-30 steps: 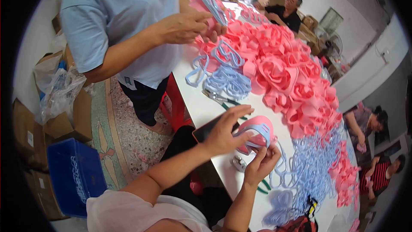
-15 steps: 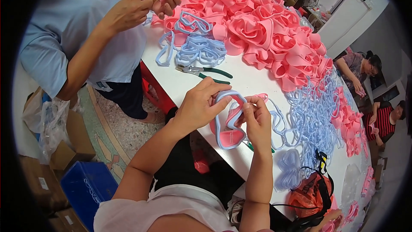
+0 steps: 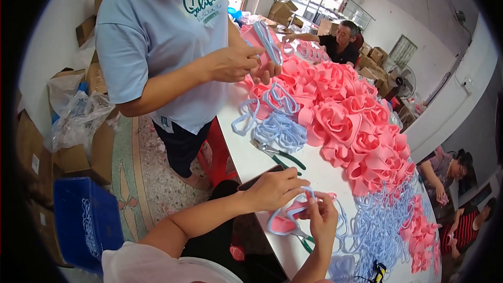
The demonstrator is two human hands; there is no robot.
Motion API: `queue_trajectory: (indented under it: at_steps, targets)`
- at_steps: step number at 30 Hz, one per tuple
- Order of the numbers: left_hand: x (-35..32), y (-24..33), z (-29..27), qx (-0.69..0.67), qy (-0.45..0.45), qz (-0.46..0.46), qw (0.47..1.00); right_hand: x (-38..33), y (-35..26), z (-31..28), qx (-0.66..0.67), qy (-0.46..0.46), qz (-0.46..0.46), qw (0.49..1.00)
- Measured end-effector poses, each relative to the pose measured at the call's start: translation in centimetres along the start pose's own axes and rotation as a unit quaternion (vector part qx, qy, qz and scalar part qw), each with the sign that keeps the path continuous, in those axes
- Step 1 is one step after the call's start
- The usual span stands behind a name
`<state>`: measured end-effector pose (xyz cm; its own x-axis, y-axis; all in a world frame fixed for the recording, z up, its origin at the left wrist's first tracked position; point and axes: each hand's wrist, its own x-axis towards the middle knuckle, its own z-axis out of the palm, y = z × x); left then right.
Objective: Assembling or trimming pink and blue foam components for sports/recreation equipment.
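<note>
Both hands, left hand and right hand, pinch one pink-and-blue heart frame, long axis lying flat, pointing left.

A long table runs from the lower middle of the frame up toward the upper right. At its near end, low in the frame, the left hand and the right hand meet over a heart-shaped piece — hands touching it, the piece just above the tabletop. Pliers lie on the table just behind them. Behind the pliers sits a small heap of heart outlines; to its right a big pile of foam roses stretches up the table. At lower right lies a spread of more outlines. A standing person fills the upper left, beside the table's left edge. A crate sits on the floor at lower left — cardboard boxes behind it.
</note>
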<state>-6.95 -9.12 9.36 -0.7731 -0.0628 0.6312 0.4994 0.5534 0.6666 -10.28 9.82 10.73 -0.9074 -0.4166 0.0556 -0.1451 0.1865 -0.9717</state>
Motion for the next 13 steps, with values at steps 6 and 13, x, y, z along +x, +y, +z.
queue_trajectory:
  at_steps: [6,13]
  targets:
    - [1.6,0.6,-1.2,0.046,-0.091,0.084,0.991,-0.1,-0.2,-1.0,0.029,-0.026,-0.039,0.999]
    - [1.7,0.4,0.0,0.133,0.187,0.119,0.966,1.9,0.5,1.2,0.09,0.125,-0.101,0.983]
